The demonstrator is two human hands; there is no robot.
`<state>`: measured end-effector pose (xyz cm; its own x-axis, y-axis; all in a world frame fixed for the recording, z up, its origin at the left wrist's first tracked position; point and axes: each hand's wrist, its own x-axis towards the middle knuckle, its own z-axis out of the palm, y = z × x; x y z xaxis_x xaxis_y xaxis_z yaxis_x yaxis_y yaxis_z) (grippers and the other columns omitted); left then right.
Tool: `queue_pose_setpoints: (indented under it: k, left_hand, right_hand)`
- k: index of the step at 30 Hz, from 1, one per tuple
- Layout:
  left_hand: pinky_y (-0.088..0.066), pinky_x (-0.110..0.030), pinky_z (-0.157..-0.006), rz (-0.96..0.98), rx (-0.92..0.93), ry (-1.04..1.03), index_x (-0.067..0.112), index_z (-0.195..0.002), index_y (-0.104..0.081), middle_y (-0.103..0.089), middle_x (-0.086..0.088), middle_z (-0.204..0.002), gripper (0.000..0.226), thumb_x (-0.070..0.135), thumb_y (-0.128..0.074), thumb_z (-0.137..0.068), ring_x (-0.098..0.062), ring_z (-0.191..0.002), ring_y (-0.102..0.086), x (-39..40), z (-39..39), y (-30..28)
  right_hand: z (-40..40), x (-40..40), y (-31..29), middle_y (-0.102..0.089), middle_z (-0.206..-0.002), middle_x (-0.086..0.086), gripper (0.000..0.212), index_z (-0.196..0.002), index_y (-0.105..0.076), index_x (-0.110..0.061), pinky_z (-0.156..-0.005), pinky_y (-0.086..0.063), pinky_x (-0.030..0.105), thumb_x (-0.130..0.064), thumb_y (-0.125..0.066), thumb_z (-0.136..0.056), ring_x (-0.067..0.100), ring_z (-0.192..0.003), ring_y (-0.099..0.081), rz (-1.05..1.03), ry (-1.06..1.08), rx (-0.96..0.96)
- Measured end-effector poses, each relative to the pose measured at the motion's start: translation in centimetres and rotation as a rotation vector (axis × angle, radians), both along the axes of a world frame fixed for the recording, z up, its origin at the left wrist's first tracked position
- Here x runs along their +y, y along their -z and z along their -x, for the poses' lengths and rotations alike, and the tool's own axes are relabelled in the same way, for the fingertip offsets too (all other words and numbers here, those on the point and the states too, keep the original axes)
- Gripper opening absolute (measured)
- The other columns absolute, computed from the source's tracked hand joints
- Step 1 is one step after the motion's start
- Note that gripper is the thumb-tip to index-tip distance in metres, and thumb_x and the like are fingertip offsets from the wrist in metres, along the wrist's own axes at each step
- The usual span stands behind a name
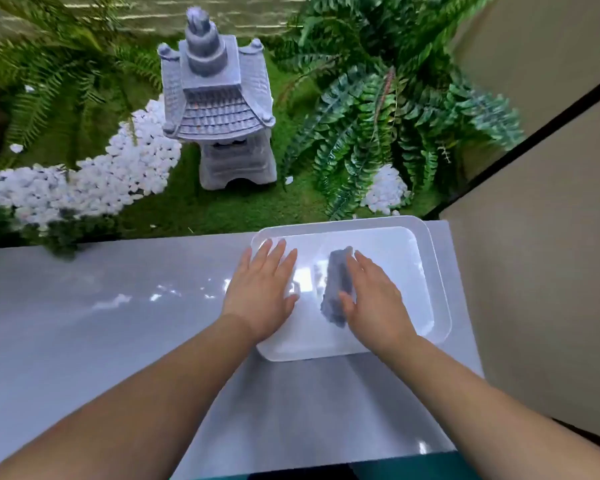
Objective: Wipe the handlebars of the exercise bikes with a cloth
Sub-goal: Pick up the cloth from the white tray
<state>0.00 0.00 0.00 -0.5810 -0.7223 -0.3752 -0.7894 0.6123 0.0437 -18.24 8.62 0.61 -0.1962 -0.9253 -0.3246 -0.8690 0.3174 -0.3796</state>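
Glossy ledge, cloth (336, 285) (grey) under right fingers (364, 268)

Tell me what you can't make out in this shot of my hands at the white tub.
- Exercise bikes and handlebars: none appear in the head view.
- Grey cloth: its right part is hidden under the right hand, so whether the fingers grip or only rest on it is unclear.
- White tub: glare hides whether it holds water; the left hand covers its left rim.
- Ferns: blurred at the frame's edges.
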Motion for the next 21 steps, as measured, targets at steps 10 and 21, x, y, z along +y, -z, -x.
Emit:
queue_pose_setpoints:
  k: [10, 21]
  left_hand:
    - [0.006, -0.047, -0.117, 0.021, -0.033, 0.125, 0.027, -0.153, 0.002, 0.009, -0.002, -0.16, 0.082, 0.069, -0.029, -0.089, -0.027, -0.147, 0.004, -1.4, 1.7, 6.6]
    - [0.003, -0.047, -0.118, 0.004, 0.02, 0.116, 0.028, -0.153, 0.0, 0.007, 0.0, -0.161, 0.083, 0.07, -0.031, -0.088, -0.026, -0.147, 0.002, -1.4, 1.3, 6.6]
  right_hand:
    - [-1.2, -2.2, 5.7, -0.039, -0.133, 0.012, 0.053, -0.141, -0.041, -0.024, -0.094, -0.039, 0.043, -0.033, -0.055, -0.09, 0.03, -0.118, -0.04, 0.161, 0.247, 0.037]
    - [-1.7, -2.9, 7.8, -0.043, -0.103, 0.01, 0.067, -0.146, -0.032, -0.025, -0.08, -0.046, 0.036, -0.03, -0.061, -0.087, 0.024, -0.089, -0.048, 0.113, 0.301, -0.033]
